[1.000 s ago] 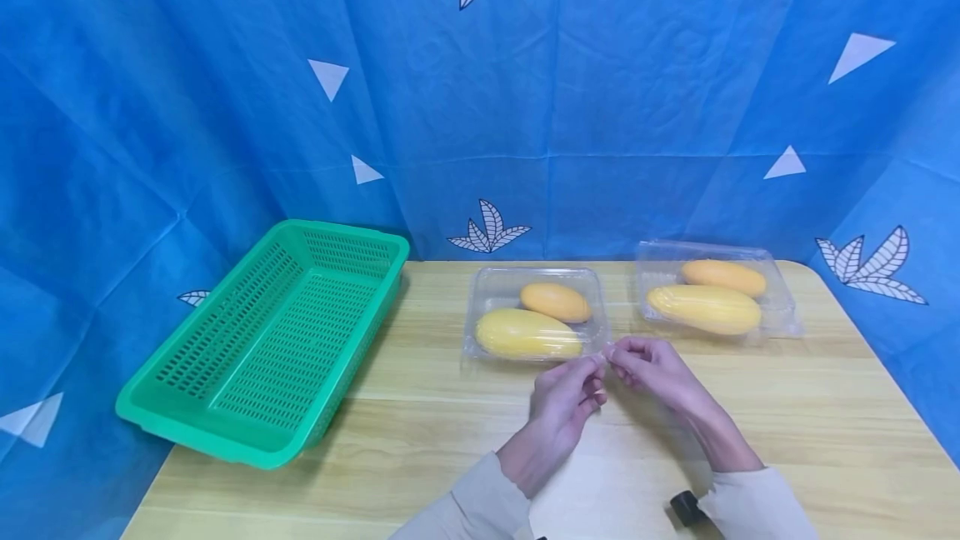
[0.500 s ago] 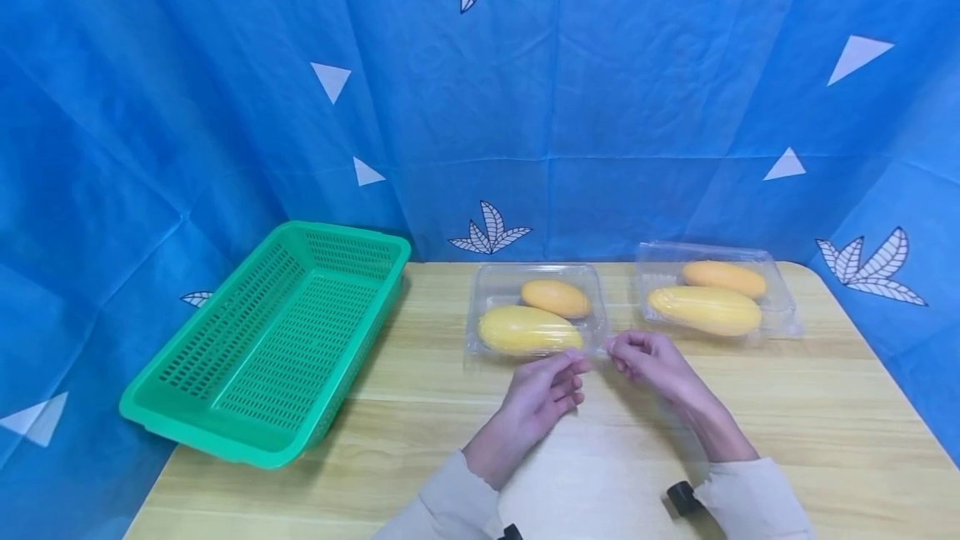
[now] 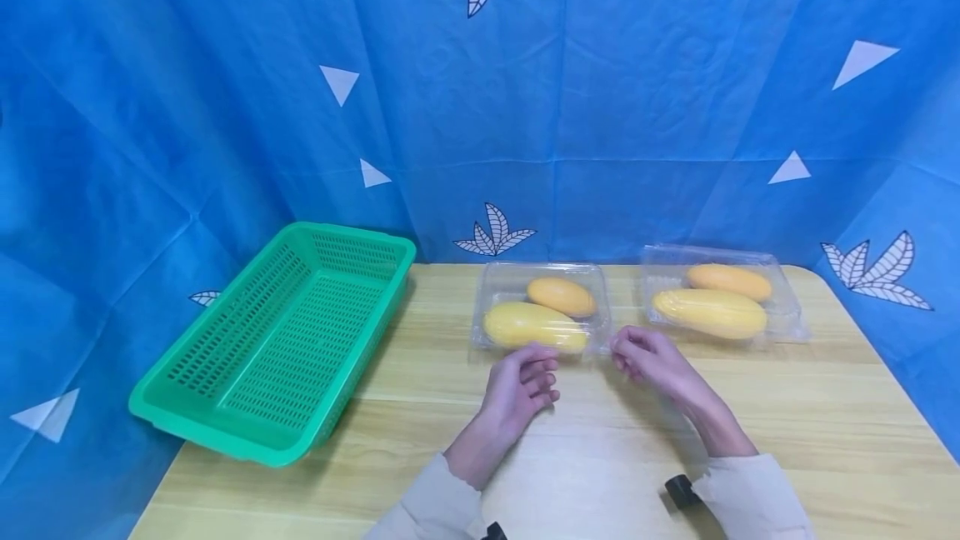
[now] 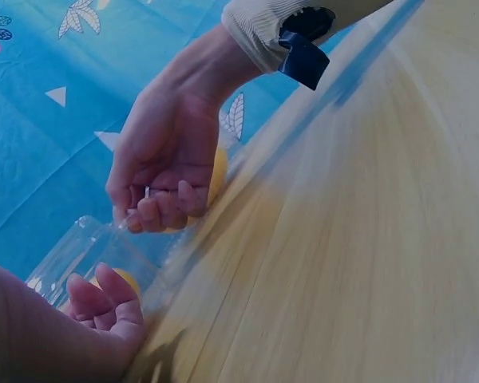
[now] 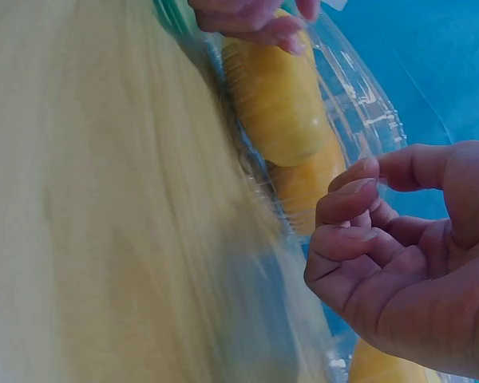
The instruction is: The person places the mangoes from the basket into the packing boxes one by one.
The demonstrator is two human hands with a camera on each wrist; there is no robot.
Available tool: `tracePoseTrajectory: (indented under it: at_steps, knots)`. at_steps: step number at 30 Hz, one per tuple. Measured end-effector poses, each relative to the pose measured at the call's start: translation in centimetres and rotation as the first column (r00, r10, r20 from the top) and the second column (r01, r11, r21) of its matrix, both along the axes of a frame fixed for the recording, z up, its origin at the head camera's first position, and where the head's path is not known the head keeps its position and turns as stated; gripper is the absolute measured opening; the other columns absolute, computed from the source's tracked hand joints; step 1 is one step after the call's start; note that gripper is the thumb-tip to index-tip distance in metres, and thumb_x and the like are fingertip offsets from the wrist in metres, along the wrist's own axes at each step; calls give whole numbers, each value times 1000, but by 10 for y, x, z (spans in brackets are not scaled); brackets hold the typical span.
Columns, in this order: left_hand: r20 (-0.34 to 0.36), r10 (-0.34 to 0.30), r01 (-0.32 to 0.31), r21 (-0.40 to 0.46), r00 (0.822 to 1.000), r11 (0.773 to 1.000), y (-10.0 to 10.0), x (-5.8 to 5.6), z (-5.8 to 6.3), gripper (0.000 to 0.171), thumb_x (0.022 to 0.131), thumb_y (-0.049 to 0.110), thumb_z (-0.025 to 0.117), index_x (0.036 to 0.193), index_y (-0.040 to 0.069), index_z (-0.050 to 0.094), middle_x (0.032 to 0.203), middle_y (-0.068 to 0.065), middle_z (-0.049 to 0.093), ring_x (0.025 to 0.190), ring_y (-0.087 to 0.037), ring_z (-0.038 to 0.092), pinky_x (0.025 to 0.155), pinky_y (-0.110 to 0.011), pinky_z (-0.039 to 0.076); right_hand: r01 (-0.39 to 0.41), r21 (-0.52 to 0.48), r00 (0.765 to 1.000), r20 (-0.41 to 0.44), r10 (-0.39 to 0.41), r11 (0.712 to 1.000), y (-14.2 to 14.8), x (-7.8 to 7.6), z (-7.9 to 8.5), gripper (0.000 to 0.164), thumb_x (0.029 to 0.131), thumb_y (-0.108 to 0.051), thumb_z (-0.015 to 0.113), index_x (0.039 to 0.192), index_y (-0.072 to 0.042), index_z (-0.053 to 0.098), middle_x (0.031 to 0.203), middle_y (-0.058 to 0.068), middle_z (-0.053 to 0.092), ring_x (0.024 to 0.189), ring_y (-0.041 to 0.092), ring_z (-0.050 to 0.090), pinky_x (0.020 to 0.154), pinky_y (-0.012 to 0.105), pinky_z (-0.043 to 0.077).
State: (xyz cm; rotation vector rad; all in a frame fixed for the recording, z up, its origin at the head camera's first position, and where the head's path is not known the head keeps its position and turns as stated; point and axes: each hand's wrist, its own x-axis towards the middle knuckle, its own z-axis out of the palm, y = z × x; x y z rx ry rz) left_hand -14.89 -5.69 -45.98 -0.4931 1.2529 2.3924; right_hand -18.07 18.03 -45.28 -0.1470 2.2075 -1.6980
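Note:
A clear plastic clamshell box [image 3: 504,282] stands on the table, with a long yellow fruit [image 3: 534,326] and a smaller orange fruit [image 3: 562,297] inside. My right hand [image 3: 654,365] is at its front right corner, thumb and forefinger pinching the plastic edge there, as the right wrist view also shows. At the front edge, left of that corner, is my left hand [image 3: 513,394]. Its fingers are loosely bent and hold nothing, the forefinger close to the rim; whether it touches cannot be told. In the left wrist view, the left hand [image 4: 72,331] partly covers the box.
Further right lies a second clear box [image 3: 783,307] with a yellow fruit [image 3: 708,313] and an orange fruit [image 3: 729,282]. A green perforated basket [image 3: 352,373] stands at the table's left side. Behind the wooden table [image 3: 420,473] hangs a blue patterned curtain [image 3: 637,90].
My left hand has moved away from the right hand, leftward along the box's front edge, its fingers loosening. The right hand stays at the corner. The view has shifted slightly.

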Motion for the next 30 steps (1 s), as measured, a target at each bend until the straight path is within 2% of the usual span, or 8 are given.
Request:
tracePoseTrajectory:
  at_steps: [8, 13, 16, 20, 23, 26, 28, 30]
  knots:
    - [-46, -116, 113, -72, 992, 991, -22, -9, 2, 45, 102, 30, 53, 123, -8, 63, 106, -12, 73, 82, -14, 64, 77, -30, 55, -32, 2, 999, -17, 32, 999, 4, -6, 5, 22, 105, -11, 50, 95, 8, 57, 81, 11, 56, 69, 16, 51, 60, 26, 47]
    - [-19, -98, 97, -53, 995, 994, -34, -15, 1, 41, 101, 30, 55, 119, -5, 66, 97, -7, 72, 78, -14, 61, 77, -32, 54, -37, 14, 999, -11, 37, 999, 5, -11, 4, 22, 106, -10, 49, 98, 10, 56, 81, 11, 56, 70, 16, 51, 61, 27, 47]
    - [-5, -63, 63, -36, 998, 997, -38, -17, 0, 34, 100, 28, 57, 111, -1, 69, 89, -3, 67, 76, -14, 58, 77, -34, 54, -39, 23, 999, -10, 39, 999, 6, -13, 3, 23, 106, -10, 48, 100, 10, 56, 81, 11, 55, 70, 16, 50, 62, 27, 48]
    - [-3, -53, 53, -51, 999, 997, -46, -20, 1, 33, 102, 29, 55, 107, 0, 68, 87, -2, 63, 76, -14, 57, 77, -35, 55, -44, 23, 999, -7, 44, 999, 7, -14, 2, 23, 107, -10, 47, 99, 10, 55, 80, 10, 54, 70, 15, 50, 62, 27, 47]
    - [-16, -137, 135, -72, 990, 988, -56, -25, 1, 42, 103, 33, 52, 117, -4, 65, 90, -3, 64, 77, -14, 59, 77, -34, 55, -50, 17, 999, -1, 50, 999, 10, -14, 2, 23, 108, -10, 45, 97, 9, 53, 80, 9, 52, 69, 15, 48, 61, 27, 46]
    - [-37, -236, 232, -92, 971, 968, -69, -33, 1, 52, 105, 37, 48, 126, -9, 61, 94, -6, 67, 80, -15, 62, 78, -34, 55, -53, 15, 999, -3, 53, 998, 12, -14, 2, 22, 107, -9, 46, 96, 9, 53, 79, 8, 51, 68, 15, 47, 60, 26, 44]
    - [-52, -258, 250, -118, 965, 961, -76, -37, 1, 50, 107, 35, 46, 125, -8, 62, 94, -7, 69, 79, -15, 64, 78, -34, 56, -53, 9, 999, -7, 53, 999, 12, -14, 2, 21, 106, -8, 46, 96, 9, 53, 78, 8, 52, 68, 14, 47, 60, 25, 44]
    - [-62, -252, 241, -148, 966, 959, -82, -41, 2, 44, 108, 32, 46, 120, -6, 64, 93, -7, 69, 79, -16, 65, 78, -34, 57, -59, 3, 998, -10, 59, 998, 12, -15, 3, 20, 106, -7, 47, 97, 10, 54, 78, 7, 53, 68, 14, 48, 60, 24, 44]
